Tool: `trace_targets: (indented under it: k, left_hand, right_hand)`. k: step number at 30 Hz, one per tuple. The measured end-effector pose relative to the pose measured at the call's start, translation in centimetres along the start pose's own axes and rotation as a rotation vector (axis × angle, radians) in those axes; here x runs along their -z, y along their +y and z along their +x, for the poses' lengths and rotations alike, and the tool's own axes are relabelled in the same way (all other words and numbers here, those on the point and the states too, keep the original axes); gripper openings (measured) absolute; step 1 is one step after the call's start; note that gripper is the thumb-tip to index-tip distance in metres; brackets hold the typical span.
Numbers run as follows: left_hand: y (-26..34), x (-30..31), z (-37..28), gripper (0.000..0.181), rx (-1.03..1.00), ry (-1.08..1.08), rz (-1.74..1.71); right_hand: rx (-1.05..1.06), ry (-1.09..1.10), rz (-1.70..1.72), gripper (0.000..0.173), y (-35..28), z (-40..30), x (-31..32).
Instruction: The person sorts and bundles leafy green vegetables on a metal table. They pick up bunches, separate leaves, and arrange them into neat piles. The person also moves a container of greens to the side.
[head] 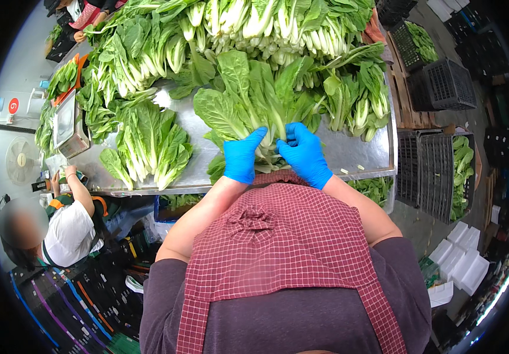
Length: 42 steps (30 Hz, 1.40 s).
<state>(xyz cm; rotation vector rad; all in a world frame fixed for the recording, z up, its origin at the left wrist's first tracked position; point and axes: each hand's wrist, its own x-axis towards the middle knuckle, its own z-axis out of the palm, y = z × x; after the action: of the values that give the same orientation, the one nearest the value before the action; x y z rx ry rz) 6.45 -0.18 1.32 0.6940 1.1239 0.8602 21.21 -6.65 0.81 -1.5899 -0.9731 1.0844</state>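
Both my hands wear blue gloves and meet at the base of a leafy green head (254,95) at the table's near edge. My left hand (243,155) has its thumb against the pale stalks and grips them from the left. On the other side, my right hand (303,152) has its fingers bent in at the stalk base; whether it grips a stalk is hard to see. The leaves fan out away from me. A smaller group of trimmed greens (148,148) lies to the left on the metal table (351,152).
A large heap of greens (258,22) spans the table's far side, and another pile (360,97) lies to the right. At the left stand a scale (71,119) and a co-worker (71,228). Black crates (435,172) with greens are on the right.
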Motion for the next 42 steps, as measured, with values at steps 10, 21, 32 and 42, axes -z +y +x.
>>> trace_targets:
  k: [10, 21, 32, 42]
  left_hand:
    - [-1.2, 1.9, 1.5, 0.028, 0.049, -0.050, -0.418]
    - [-2.6, 2.7, 1.6, 0.024, 0.119, -0.190, -0.261]
    - [-0.5, 2.0, 0.6, 0.039, 0.142, -0.281, -0.220]
    - [-0.3, 1.8, 0.3, 0.039, 0.076, -0.196, -0.124]
  right_hand:
    - [-0.346, -0.220, 0.306, 0.040, -0.9, 1.0, 1.5]
    - [0.105, -0.007, -0.076, 0.045, -0.5, 1.1, -0.7]
    - [0.071, -0.095, 0.180, 0.045, -0.9, 0.2, -0.6]
    - [-0.115, -0.181, 0.463, 0.026, -0.2, 0.5, -0.6]
